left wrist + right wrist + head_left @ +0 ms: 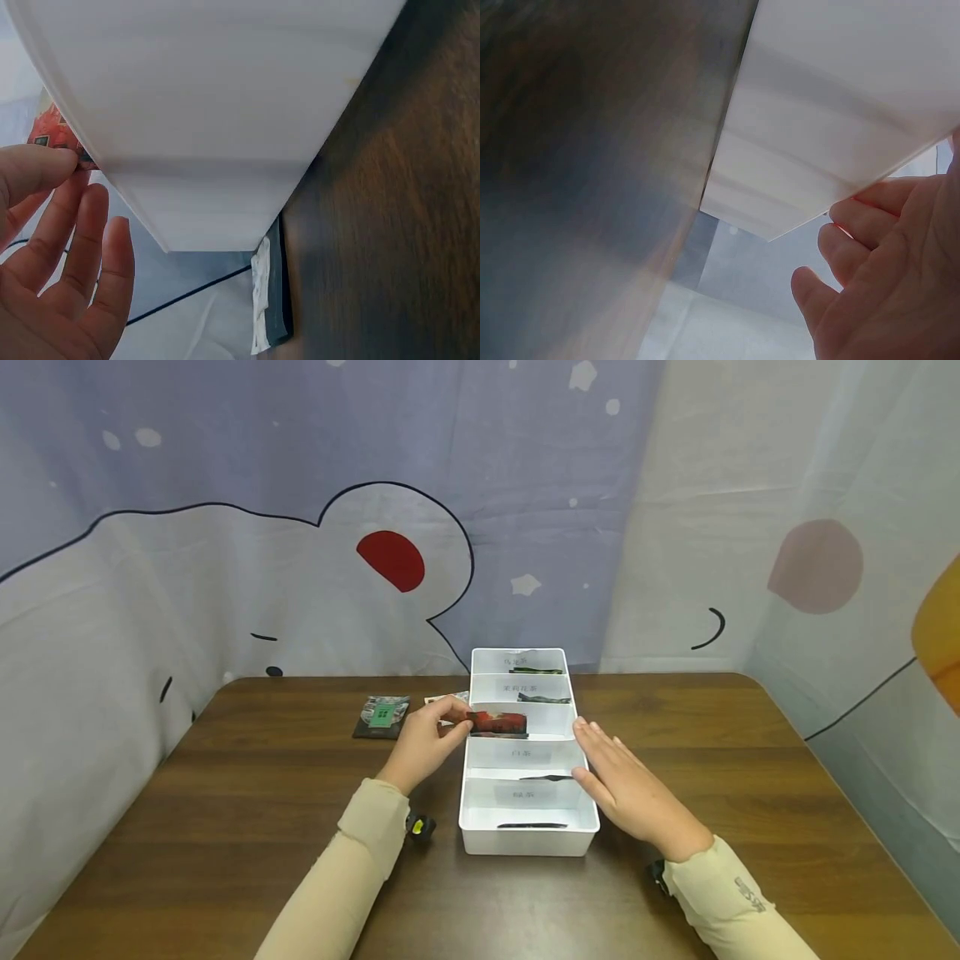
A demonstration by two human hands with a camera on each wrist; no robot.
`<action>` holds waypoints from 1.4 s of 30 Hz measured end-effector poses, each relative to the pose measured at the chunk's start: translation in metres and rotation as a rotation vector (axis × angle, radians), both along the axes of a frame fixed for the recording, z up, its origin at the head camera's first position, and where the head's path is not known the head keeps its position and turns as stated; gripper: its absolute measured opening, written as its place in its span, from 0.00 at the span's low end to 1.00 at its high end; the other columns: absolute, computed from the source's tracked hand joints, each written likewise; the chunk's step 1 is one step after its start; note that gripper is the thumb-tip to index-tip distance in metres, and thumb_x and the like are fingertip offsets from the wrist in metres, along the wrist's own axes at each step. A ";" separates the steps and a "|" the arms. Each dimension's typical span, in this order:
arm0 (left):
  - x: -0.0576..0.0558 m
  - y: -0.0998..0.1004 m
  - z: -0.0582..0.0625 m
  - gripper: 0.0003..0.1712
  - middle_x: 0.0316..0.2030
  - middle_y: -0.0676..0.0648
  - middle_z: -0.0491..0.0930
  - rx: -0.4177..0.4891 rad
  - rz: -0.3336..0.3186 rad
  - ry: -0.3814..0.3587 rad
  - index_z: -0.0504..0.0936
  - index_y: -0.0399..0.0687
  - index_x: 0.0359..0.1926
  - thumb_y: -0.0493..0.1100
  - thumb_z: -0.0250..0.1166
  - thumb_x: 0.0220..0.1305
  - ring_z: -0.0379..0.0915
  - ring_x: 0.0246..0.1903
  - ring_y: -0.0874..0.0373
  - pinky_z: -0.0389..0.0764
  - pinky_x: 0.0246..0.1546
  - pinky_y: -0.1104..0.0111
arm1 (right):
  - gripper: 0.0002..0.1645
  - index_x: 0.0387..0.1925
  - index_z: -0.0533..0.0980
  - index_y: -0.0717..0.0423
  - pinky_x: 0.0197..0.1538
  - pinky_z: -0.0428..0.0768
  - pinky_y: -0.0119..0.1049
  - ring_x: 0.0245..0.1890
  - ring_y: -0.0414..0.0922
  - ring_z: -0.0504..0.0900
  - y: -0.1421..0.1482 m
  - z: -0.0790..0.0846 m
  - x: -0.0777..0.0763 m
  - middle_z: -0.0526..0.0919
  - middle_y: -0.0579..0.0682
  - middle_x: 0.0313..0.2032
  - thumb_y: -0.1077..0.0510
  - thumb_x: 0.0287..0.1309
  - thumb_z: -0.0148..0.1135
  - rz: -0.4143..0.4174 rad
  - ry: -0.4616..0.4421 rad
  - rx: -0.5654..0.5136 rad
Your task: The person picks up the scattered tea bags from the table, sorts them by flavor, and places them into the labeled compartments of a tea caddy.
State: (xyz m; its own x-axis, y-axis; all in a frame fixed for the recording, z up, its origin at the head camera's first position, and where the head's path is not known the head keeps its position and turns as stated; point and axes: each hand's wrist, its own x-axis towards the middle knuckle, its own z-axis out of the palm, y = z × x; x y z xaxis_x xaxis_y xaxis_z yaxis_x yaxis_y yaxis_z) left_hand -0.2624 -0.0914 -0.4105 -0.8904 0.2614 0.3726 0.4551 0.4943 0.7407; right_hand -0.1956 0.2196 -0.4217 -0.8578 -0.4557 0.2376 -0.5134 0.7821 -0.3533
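Observation:
A white divided box (525,842) stands on the table, its compartments carrying printed tea labels. My left hand (423,742) reaches over the box's left rim and pinches a red tea packet (499,722) by its left end, at the middle compartment. In the left wrist view, thumb and forefinger grip this packet (51,129) beside the rim. My right hand (633,789) is at the box's right rim with fingers extended, holding nothing. The right wrist view has the fingertips of that hand (892,255) against the rim. Dark packets (532,825) lie in other compartments, seen mostly edge-on.
Left of the box lies a dark tea packet with a green label (382,716). A pale packet (457,697) is partly hidden behind my left hand and the box. A printed curtain (525,527) hangs behind the wooden table (247,810).

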 end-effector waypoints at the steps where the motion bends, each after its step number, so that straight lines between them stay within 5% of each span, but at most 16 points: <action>1: 0.001 0.000 0.000 0.06 0.41 0.46 0.86 -0.012 -0.002 0.009 0.84 0.44 0.45 0.36 0.67 0.68 0.82 0.43 0.54 0.86 0.44 0.58 | 0.38 0.78 0.52 0.65 0.76 0.52 0.59 0.77 0.59 0.52 0.000 0.000 0.000 0.54 0.58 0.78 0.47 0.79 0.47 0.000 -0.001 -0.001; 10: 0.004 -0.002 -0.001 0.03 0.39 0.49 0.85 -0.044 -0.019 0.067 0.85 0.45 0.39 0.34 0.66 0.67 0.81 0.41 0.56 0.85 0.41 0.61 | 0.38 0.78 0.52 0.64 0.76 0.52 0.59 0.78 0.58 0.51 0.000 0.002 0.001 0.53 0.58 0.78 0.47 0.79 0.46 0.000 -0.001 0.000; 23: 0.002 -0.010 -0.005 0.05 0.40 0.48 0.85 -0.014 0.012 0.026 0.85 0.44 0.43 0.35 0.65 0.69 0.80 0.42 0.55 0.84 0.43 0.60 | 0.38 0.78 0.52 0.64 0.77 0.51 0.58 0.78 0.57 0.50 0.001 0.001 0.001 0.53 0.58 0.78 0.47 0.79 0.46 -0.001 0.000 -0.002; 30: -0.004 -0.024 -0.001 0.07 0.41 0.44 0.85 0.024 0.106 0.029 0.82 0.40 0.47 0.35 0.63 0.70 0.81 0.41 0.52 0.83 0.42 0.60 | 0.38 0.78 0.52 0.63 0.77 0.51 0.57 0.78 0.57 0.50 0.001 0.000 0.000 0.53 0.57 0.78 0.47 0.79 0.46 -0.003 -0.001 -0.002; 42: -0.019 -0.061 -0.001 0.12 0.47 0.39 0.83 0.037 0.368 0.014 0.80 0.38 0.53 0.37 0.59 0.73 0.80 0.48 0.45 0.83 0.48 0.53 | 0.38 0.78 0.51 0.64 0.76 0.52 0.59 0.78 0.57 0.51 0.000 -0.001 0.000 0.53 0.57 0.78 0.47 0.80 0.46 -0.004 -0.004 0.001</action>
State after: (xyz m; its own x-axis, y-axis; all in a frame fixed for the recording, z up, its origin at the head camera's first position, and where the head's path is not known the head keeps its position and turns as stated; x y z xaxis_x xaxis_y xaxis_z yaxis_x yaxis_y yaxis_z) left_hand -0.2814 -0.1523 -0.4112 -0.9171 -0.0889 0.3886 0.2621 0.5998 0.7560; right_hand -0.1956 0.2197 -0.4228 -0.8605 -0.4527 0.2335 -0.5089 0.7844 -0.3547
